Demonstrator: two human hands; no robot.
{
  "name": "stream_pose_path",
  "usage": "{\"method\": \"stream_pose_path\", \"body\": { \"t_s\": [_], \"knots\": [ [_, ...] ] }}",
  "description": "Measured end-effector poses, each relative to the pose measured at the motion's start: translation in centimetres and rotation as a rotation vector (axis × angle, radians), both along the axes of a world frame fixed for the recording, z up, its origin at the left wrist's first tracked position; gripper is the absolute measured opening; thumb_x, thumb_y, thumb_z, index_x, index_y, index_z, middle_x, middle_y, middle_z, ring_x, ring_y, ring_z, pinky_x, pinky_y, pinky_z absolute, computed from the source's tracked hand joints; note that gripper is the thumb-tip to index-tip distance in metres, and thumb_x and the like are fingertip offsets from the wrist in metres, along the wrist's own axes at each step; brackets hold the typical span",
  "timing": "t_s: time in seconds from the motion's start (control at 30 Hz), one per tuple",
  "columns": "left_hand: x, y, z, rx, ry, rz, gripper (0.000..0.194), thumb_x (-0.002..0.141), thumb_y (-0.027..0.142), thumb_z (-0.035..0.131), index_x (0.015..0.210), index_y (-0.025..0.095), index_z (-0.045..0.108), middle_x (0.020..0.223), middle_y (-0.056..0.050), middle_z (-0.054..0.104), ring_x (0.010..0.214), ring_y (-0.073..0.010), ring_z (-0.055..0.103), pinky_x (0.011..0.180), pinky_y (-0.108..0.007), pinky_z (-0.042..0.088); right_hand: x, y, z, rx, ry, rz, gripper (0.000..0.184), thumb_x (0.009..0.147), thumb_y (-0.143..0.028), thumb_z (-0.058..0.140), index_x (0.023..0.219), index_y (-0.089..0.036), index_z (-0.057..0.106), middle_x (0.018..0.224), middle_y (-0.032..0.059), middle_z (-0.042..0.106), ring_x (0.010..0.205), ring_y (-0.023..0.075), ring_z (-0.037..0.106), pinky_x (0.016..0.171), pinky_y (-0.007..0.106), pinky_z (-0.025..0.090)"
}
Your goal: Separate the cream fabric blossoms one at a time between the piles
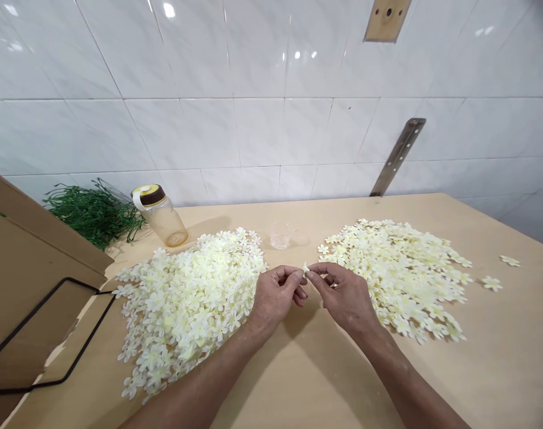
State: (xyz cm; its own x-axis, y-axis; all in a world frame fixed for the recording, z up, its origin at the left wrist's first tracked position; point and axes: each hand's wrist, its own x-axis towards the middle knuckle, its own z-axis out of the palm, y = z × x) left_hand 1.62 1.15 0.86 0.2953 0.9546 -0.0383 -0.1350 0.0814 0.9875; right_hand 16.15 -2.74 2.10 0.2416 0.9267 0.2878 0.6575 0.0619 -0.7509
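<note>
Forearms [218, 366] end in hands [272, 293] [346, 293] pinching one small, creamy-white, partly hidden flower [305, 267].

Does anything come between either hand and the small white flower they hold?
Nothing visible: left hand and right hand both have fingertips on the small white flower. The clear cup stands beyond, apart from them.

Two hands [274, 293] [348, 293], two flower piles [195, 292] [405, 274] at nine and three o'clock, one bottle [163, 220], one cup [280, 238], one green plant [90, 211]

The table [508, 345] bears a clear cup [280, 237] — bottle [163, 219] and flower heap [195, 292] to its left, second heap [400, 274] to its right.
</note>
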Motion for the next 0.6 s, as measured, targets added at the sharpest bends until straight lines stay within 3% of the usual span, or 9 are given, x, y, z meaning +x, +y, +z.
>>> {"method": "stream_pose_path", "body": {
  "t_s": [0.27,0.6],
  "knots": [
    [0.1,-0.4,-0.3,0.081,0.083,0.021,0.025,0.084,0.035,0.061,0.076,0.012,0.065,0.058,-0.003,0.064,0.046,-0.0118,0.059,0.047,-0.023,0.050,-0.1,-0.2,0.0,0.008,0.002,0.058,0.027,0.089,-0.042,0.053,0.089,-0.023,0.072,0.080,0.0020,0.072,0.055,0.0140,0.060,0.051,0.025,0.046],
    [0.0,-0.5,-1.1,0.119,0.077,0.015,0.028,0.085,0.039,0.059,0.077,0.013,0.065,0.056,-0.002,0.062,0.046,-0.0121,0.059,0.048,-0.023,0.050,0.0,-0.2,0.2,-0.056,-0.041,0.114,0.032,0.090,-0.040,0.049,0.078,-0.021,0.071,0.058,-0.0009,0.064,0.047,0.0122,0.055,0.049,0.022,0.041]
  ]
}}
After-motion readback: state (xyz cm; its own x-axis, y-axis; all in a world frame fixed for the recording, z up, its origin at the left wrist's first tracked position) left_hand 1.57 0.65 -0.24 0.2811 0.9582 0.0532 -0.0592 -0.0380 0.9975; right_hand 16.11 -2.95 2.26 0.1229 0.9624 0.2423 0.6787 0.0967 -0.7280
